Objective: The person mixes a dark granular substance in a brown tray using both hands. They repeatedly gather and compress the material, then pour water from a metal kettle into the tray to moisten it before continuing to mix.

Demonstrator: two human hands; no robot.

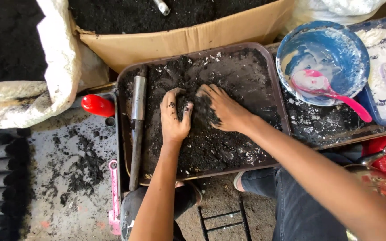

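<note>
Both hands work in one dark brown tray (279, 117) that holds a spread of black powder (211, 147). The left hand (174, 117) and the right hand (222, 109) meet near the tray's middle, fingers curled around one clump of the black powder (200, 111) pressed between them — each hand partly closed on it, palms facing each other.

One metal rod (136, 129) lies along the tray's left edge, its long axis running from the far edge toward the near edge; the pale, thicker end points to the far side and the dark, thinner end to the near left corner.

Just outside the tray's left edge sits one red round cap (98, 105), and one pink flat strip (114, 196) lies on the dusty floor (63, 205) by the near left corner. Beyond the far edge stands one cardboard box (179, 40) full of black powder, with one white sack (54, 67) to its left. To the right of the tray sits one blue bowl (349, 49) smeared with white paste, with one pink spoon (331, 91) resting in it — handle pointing to the near right.
</note>
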